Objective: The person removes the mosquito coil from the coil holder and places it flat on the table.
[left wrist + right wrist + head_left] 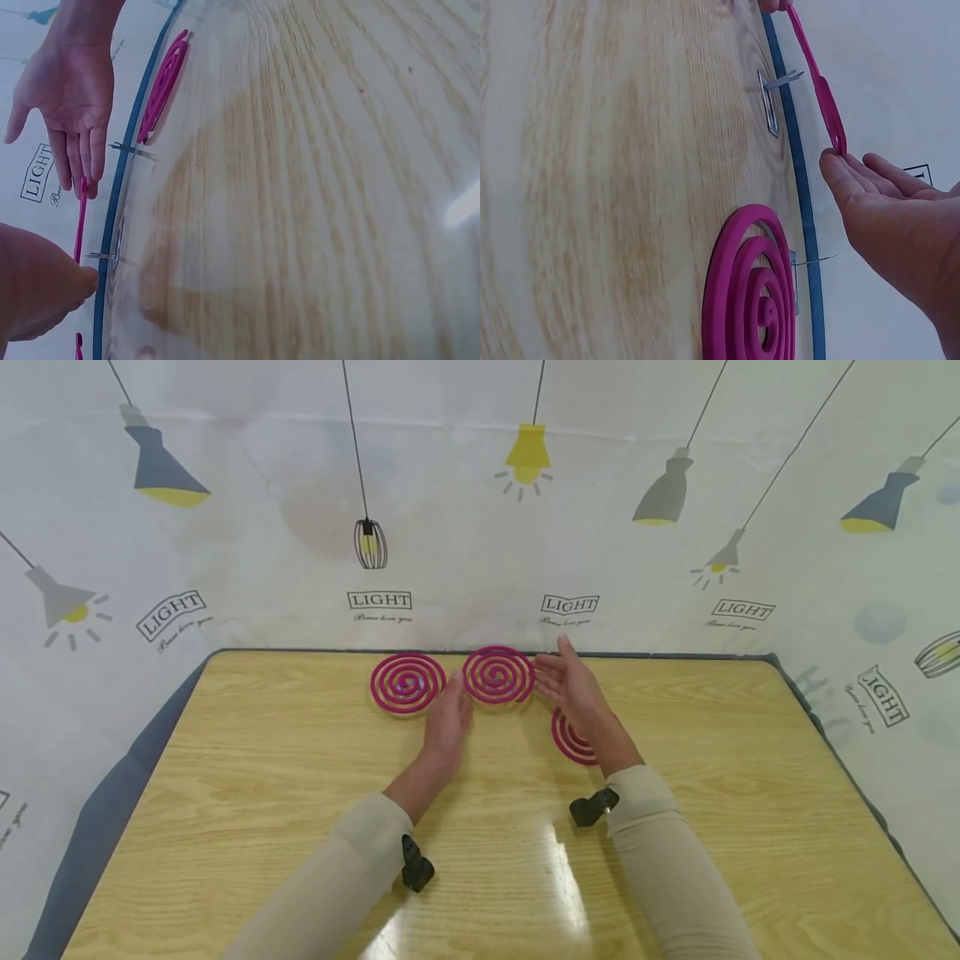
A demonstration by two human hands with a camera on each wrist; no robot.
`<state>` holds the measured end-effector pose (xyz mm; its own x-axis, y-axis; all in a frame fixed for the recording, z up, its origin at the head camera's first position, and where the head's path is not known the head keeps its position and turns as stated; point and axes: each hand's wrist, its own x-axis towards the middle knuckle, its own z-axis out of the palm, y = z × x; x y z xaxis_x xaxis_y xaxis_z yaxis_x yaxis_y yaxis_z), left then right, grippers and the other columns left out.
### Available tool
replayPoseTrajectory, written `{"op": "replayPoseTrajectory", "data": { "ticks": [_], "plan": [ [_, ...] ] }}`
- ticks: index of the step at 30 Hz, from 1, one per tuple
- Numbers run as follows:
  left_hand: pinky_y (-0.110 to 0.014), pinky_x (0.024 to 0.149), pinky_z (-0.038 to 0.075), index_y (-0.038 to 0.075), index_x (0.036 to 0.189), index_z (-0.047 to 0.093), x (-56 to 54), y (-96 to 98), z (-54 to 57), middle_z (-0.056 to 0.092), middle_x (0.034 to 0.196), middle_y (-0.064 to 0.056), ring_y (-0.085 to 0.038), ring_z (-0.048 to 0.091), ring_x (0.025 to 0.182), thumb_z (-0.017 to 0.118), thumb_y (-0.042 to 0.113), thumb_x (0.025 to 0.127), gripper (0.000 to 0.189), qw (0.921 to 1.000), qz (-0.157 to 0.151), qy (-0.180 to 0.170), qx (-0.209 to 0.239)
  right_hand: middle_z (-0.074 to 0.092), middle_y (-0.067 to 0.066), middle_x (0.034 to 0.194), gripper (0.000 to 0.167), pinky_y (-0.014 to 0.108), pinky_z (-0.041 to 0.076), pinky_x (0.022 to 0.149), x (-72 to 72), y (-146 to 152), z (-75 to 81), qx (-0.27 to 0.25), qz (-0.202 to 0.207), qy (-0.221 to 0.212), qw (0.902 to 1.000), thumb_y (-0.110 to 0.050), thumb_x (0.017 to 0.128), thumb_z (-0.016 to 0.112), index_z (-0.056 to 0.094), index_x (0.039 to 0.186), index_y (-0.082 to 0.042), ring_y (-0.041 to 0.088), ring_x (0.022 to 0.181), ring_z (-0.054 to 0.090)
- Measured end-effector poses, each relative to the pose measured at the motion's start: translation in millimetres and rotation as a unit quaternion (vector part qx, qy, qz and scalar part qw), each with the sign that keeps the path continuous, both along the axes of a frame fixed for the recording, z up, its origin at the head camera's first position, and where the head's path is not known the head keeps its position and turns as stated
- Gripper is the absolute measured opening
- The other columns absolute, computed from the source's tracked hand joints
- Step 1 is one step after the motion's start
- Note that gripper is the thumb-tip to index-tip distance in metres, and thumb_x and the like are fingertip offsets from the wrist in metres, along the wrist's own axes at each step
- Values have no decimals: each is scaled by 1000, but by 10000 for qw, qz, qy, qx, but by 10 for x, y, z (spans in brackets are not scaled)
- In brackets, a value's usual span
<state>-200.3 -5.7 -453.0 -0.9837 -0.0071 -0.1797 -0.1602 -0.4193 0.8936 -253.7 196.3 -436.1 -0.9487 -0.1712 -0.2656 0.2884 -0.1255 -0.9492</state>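
Between my two hands, a magenta spiral mosquito coil (498, 675) is raised above the table, edge-on in the left and right wrist views. My left hand (447, 720) touches its left rim with fingers extended. The straight fingertips of my right hand (579, 689) touch its right rim. Below it stands a small metal coil stand (769, 101) with upright prongs. A second coil (407, 683) is left of my left hand, seemingly raised off the tabletop. Partly hidden under my right hand, a third coil (739, 300) lies flat, near another metal stand (795, 274).
The wood-grain table (300, 827) ends at a dark back edge just behind the coils. A pale wall covering (450, 485) with printed lamps rises behind it. Small black cameras (592, 808) sit at both wrists.
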Motion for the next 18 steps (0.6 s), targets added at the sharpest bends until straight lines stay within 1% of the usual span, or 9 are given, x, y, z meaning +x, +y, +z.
{"op": "replayPoseTrajectory", "data": {
  "ticks": [4, 5, 6, 7, 8, 9, 11, 12, 18],
  "plan": [
    [-23, 62, 31, 16, 70, 34, 23, 5, 14, 28, 61, 4, -11, 23, 56, 41, 42, 104, 43, 10000, -28, 34, -20, 34, 19, 154, 86, 36, 34, 117, 26, 20, 22, -52, -63, 36, 10000, -64, 98, 32, 30, 148, 5, 29, 141, 36],
    [-24, 69, 39, 16, 71, 34, 33, 5, 22, 27, 62, 4, -11, 24, 57, 41, 43, 104, 42, 10000, -49, 2, -33, 34, 19, 155, 86, 36, 33, 117, 37, 29, 27, -69, -63, 50, 9999, -64, 98, 32, 30, 148, 6, 30, 141, 36],
    [-24, 78, 45, 13, 76, 43, 48, 2, 36, 40, 66, 1, -11, 35, 61, 41, 45, 103, 41, 9999, -83, -52, -69, 34, 19, 155, 86, 36, 33, 117, 53, 38, 36, -62, -57, 67, 9999, -64, 98, 32, 30, 148, 5, 29, 141, 36],
    [-28, 93, 47, 9, 87, 52, 64, 0, 50, 52, 75, -3, -12, 48, 70, 40, 46, 103, 42, 9998, -132, -103, -95, 33, 19, 155, 86, 36, 33, 118, 73, 46, 47, -64, -46, 85, 9999, -64, 98, 32, 30, 148, 6, 30, 142, 36],
    [-32, 105, 44, 6, 102, 58, 80, -2, 64, 62, 91, -9, -14, 58, 86, 39, 48, 103, 46, 9997, -173, -180, -77, 33, 19, 155, 86, 36, 33, 118, 93, 52, 58, -83, -43, 90, 9999, -64, 98, 33, 30, 148, 6, 30, 142, 36],
    [-34, 109, 42, 2, 120, 56, 96, -3, 76, 64, 112, -14, -18, 61, 104, 38, 49, 103, 53, 9995, -213, -224, -101, 33, 19, 155, 86, 36, 33, 118, 113, 61, 69, -91, -27, 97, 9999, -64, 98, 33, 30, 148, 6, 29, 142, 36],
    [-39, 119, 30, 2, 147, 36, 135, -7, 111, 44, 148, -18, -27, 43, 137, 37, 49, 103, 66, 9990, -316, -295, -74, 31, 21, 156, 86, 37, 31, 119, 155, 80, 91, -139, 20, 123, 9998, -63, 98, 32, 28, 149, 6, 30, 143, 34],
    [-38, 119, 29, 3, 153, 24, 156, -8, 125, 29, 157, -16, -29, 32, 144, 37, 50, 103, 70, 9988, -362, -328, -70, 30, 21, 156, 86, 37, 31, 119, 176, 88, 103, -148, 24, 115, 9998, -64, 98, 32, 29, 149, 6, 30, 143, 34],
    [-41, 121, 26, 0, 153, 21, 296, -12, 184, 26, 158, -19, -31, 30, 144, 34, 46, 104, 68, 9983, -514, -289, -29, 30, 21, 156, 88, 37, 31, 118, 289, 146, 129, -81, 88, 152, 9998, -65, 97, 31, 28, 149, 5, 29, 143, 34]
  ]
}}
